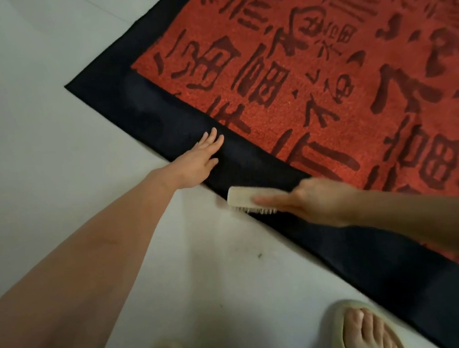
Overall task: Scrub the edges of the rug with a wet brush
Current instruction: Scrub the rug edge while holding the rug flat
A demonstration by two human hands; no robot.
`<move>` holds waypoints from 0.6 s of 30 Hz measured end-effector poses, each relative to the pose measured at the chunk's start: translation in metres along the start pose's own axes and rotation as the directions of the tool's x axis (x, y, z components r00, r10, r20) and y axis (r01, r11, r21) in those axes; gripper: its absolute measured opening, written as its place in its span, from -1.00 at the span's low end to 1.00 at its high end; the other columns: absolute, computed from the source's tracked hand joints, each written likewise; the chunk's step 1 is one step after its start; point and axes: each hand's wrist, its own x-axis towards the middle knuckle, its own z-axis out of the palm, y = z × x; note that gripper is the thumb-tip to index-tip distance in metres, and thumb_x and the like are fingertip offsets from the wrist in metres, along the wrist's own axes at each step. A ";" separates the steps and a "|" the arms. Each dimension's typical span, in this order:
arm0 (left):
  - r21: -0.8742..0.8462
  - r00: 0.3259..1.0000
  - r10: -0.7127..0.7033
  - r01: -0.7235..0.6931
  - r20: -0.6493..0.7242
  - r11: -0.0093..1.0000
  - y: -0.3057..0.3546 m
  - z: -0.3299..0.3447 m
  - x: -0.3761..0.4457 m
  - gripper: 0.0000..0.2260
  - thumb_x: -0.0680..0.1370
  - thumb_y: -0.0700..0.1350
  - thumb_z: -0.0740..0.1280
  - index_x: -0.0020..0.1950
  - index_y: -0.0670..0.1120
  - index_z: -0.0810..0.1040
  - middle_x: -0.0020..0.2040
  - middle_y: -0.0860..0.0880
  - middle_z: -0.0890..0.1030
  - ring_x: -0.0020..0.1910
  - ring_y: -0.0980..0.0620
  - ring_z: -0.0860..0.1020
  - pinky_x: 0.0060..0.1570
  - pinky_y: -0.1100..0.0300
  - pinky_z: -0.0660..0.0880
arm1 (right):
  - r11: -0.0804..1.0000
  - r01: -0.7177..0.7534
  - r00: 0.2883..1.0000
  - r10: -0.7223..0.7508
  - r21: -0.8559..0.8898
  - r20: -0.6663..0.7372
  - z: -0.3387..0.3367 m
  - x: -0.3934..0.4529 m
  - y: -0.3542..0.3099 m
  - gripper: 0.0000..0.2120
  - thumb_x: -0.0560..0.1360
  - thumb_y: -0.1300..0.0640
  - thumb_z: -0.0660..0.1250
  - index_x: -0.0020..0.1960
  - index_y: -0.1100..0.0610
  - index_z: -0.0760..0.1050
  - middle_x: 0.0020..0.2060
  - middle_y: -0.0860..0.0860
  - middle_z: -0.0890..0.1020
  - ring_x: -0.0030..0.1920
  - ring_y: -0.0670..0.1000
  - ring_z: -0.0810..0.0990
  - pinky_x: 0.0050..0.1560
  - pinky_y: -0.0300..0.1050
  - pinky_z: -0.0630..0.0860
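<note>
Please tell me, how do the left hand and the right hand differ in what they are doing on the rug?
The left hand lies flat with straight fingers pressing the rug's black border; the right hand curls around a pale brush. The left hand holds nothing; the right hand holds the brush with its bristles down at the rug's outer edge. The left hand sits nearer the corner. Both are bare and work on the same border.

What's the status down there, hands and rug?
Left hand flat on rug's black border. Right hand gripping brush, bristles at the outer edge. Nothing in the way.
</note>
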 end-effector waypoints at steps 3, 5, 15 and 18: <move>0.025 1.000 -0.010 0.011 -0.012 1.000 0.002 0.002 0.001 -0.48 0.70 -0.20 0.09 0.61 -0.07 -0.04 0.61 -0.01 -0.16 0.57 0.04 -0.19 0.55 0.08 -0.11 | 0.953 -0.273 0.939 0.294 0.134 -0.180 -0.010 0.014 0.020 -0.47 0.64 0.07 0.05 0.50 -0.34 0.01 -0.15 0.23 0.57 -0.11 0.27 0.61 -0.10 0.04 0.48; 0.065 0.999 -0.035 0.035 -0.003 0.997 0.005 0.003 0.001 -0.47 0.70 -0.19 0.08 0.61 -0.07 -0.07 0.61 -0.01 -0.19 0.57 0.02 -0.20 0.55 0.02 -0.08 | 0.969 -0.195 0.968 0.215 0.149 -0.126 0.006 0.007 0.002 -0.43 0.64 0.09 0.07 0.49 -0.38 -0.03 -0.22 0.18 0.56 -0.13 0.24 0.61 -0.10 0.04 0.51; 0.165 0.950 -0.300 0.283 0.089 0.945 0.052 0.006 0.006 -0.35 0.64 0.23 0.09 0.60 0.11 -0.19 0.59 -0.07 -0.31 0.54 -0.28 -0.27 0.47 -0.33 -0.03 | 0.913 -0.283 0.931 0.335 0.294 -0.144 0.040 -0.043 0.008 -0.34 0.62 0.11 0.10 0.44 -0.45 -0.17 -0.16 0.15 0.63 -0.12 0.21 0.65 -0.08 0.03 0.55; 0.165 0.932 -0.356 0.343 0.060 0.925 0.063 0.010 0.013 -0.26 0.56 0.38 0.08 0.59 0.18 -0.23 0.58 -0.11 -0.34 0.53 -0.34 -0.27 0.42 -0.39 -0.07 | 0.986 0.022 0.999 -0.017 0.163 -0.032 0.043 -0.069 -0.007 -0.39 0.65 0.01 0.05 0.40 -0.49 -0.26 -0.28 0.06 0.48 -0.21 0.14 0.59 -0.18 -0.04 0.42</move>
